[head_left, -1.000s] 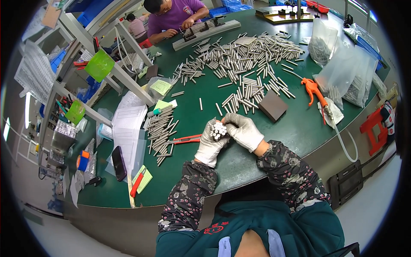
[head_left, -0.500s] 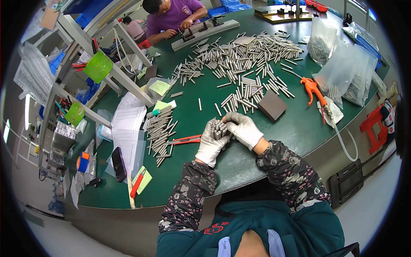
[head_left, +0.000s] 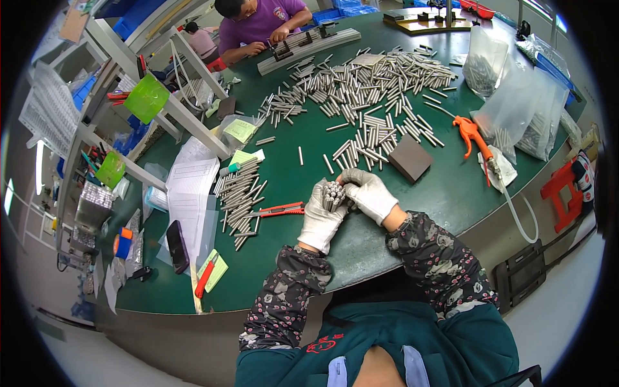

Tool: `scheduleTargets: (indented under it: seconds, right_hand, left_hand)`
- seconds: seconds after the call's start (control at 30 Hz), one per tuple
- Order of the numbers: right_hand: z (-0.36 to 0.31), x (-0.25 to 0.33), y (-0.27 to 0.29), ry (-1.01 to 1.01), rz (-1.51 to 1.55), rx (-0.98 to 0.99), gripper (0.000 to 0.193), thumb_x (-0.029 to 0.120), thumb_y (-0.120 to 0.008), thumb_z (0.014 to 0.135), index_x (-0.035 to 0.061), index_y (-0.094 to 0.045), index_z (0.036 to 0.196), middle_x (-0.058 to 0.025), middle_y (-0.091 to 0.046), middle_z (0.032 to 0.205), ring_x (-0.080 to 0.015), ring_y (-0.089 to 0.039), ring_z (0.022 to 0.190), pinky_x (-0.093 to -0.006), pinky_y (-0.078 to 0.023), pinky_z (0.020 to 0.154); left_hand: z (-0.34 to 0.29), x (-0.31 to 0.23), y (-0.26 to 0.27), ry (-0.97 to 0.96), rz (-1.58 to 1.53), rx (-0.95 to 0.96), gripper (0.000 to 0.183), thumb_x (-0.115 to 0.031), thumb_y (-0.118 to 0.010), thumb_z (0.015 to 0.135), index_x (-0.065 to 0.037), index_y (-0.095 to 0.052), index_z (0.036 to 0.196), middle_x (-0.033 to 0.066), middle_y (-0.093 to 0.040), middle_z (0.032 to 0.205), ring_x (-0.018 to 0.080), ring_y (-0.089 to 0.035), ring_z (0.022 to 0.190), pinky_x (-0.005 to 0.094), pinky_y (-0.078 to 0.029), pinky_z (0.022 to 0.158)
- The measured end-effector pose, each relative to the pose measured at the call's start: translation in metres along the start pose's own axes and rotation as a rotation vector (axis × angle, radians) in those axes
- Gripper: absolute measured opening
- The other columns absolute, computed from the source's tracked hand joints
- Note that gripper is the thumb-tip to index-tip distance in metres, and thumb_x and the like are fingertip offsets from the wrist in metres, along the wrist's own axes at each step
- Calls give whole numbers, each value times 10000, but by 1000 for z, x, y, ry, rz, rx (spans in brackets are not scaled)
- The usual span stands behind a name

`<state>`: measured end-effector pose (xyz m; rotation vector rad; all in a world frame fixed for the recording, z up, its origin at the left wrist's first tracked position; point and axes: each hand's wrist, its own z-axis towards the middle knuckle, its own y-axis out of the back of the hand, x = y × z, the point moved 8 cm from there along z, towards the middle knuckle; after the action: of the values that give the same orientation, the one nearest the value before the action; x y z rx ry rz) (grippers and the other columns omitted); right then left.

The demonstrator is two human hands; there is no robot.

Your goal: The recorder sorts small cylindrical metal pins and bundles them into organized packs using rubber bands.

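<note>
My left hand (head_left: pixel 320 219), in a white glove, is closed around a bundle of short metal rods (head_left: pixel 333 195), their round ends showing upward. From the right, my gloved right hand (head_left: pixel 372 196) touches the bundle's side, fingers bent; its fingertips are partly hidden. Just left of my left hand lies a red-handled cutter (head_left: pixel 281 209), beside a heap of similar rods (head_left: pixel 240 193). A brown block (head_left: pixel 411 158) rests beyond my right hand. Farther off spreads a large pile of loose rods (head_left: pixel 374 84).
An orange air gun (head_left: pixel 469 133) with a hose lies at right, near plastic bags of rods (head_left: pixel 522 109). Paper sheets (head_left: pixel 192 174), a phone (head_left: pixel 177 246) and a red knife (head_left: pixel 206 278) occupy the left side. Across the table, a person in purple (head_left: pixel 264 26) works at a metal rail fixture (head_left: pixel 309 50).
My left hand has shifted slightly right and turned, tilting the rod bundle so more of its ends show. The right hand has hardly moved.
</note>
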<state>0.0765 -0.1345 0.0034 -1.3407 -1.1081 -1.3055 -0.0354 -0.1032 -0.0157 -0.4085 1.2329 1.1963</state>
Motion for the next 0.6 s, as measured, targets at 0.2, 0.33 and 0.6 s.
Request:
scheduleTargets:
  seconds: [0.2,0.33,0.6]
  right_hand:
    - [-1,1,-1,24,8,18,199,23,-487,815,-7,-625,954,-59,-633,851,-117,-580,821,-241,-467,768]
    - [0,0,-2,39,-10,31,199,19,-484,814,-7,-624,952,-51,-629,850,-114,-574,817,-240,-465,767]
    - [-1,-2,-3,20,21,37,198,6,-479,820,-10,-620,959,-50,-631,857,-110,-573,822,-237,-463,773]
  left_hand:
    - [-2,1,-4,-98,-139,38,557,116,-630,732,-47,-397,1211,42,-545,1088,128,-569,1009,252,-483,877]
    - [-6,5,-2,-80,-144,13,612,119,-626,722,-45,-377,1257,52,-543,1090,134,-576,1000,257,-492,865]
    - [-10,-5,7,-161,173,-76,635,103,-610,705,-34,-391,1285,82,-565,1067,184,-607,950,268,-506,825]
